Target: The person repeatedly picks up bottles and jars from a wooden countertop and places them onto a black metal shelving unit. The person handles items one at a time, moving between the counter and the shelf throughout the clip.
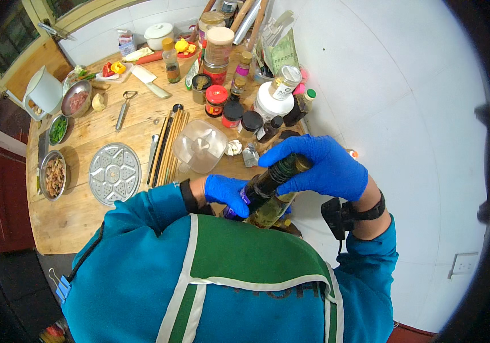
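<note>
A dark glass bottle (266, 184) with a purple label lies slanted between my hands, just in front of my chest. Blue gloves cover both hands. My left hand (228, 194) grips its lower body, and my right hand (326, 167) curls around the neck near the cap. Beneath it shows a clear bottle (270, 211) with yellowish contents, partly hidden by the dark bottle and my apron. Left of my hands stands a translucent plastic container (200, 146), beside a crumpled white tissue (233, 147).
Jars and bottles crowd the wooden table (78, 231) near the white wall, including a red-lidded jar (216, 99). Chopsticks (170, 148), a perforated metal steamer plate (115, 173), a peeler (124, 110) and a cleaver (148, 80) lie leftward. Bowls, including one of chopped meat (55, 176), line the left edge.
</note>
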The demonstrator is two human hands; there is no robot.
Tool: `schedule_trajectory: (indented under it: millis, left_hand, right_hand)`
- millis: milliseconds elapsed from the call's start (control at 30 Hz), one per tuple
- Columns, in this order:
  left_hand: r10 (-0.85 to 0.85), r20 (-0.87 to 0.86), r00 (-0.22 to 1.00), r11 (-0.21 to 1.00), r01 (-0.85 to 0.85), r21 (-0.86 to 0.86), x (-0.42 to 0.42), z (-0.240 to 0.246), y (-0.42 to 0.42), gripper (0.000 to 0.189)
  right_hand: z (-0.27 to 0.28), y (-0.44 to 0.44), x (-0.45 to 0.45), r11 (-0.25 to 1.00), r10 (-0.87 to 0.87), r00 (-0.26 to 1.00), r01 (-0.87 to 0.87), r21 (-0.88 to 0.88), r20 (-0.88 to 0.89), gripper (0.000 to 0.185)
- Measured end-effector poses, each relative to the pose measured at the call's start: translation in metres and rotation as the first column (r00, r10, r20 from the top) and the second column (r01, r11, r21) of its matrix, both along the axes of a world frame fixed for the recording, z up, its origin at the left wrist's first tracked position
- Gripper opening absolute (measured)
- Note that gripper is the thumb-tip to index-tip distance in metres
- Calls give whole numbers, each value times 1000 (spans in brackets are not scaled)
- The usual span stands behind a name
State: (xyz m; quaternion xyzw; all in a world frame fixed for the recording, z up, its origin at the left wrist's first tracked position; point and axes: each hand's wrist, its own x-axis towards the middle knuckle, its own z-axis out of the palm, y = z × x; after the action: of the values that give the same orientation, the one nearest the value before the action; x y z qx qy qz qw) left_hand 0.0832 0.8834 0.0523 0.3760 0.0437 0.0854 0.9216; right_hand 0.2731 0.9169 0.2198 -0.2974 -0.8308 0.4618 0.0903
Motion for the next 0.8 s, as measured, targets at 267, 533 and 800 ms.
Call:
schedule_trajectory:
  millis: [267,533,800]
  left_hand:
    - [144,8,989,987,-145,70,-15,-57,-1,83]
    - [257,-9,966,966,-257,29,-26,-57,9,104]
    - [271,91,958,963,-268,-43,-28,-52,22,113]
  right_hand:
    - [-45,84,75,771,-631,745,635,-60,-217,45]
    - [-242,171,107,424,-895,438,895,-140,90,87]
    - [-275,205,88,365,-927,366,931,-24,81,58]
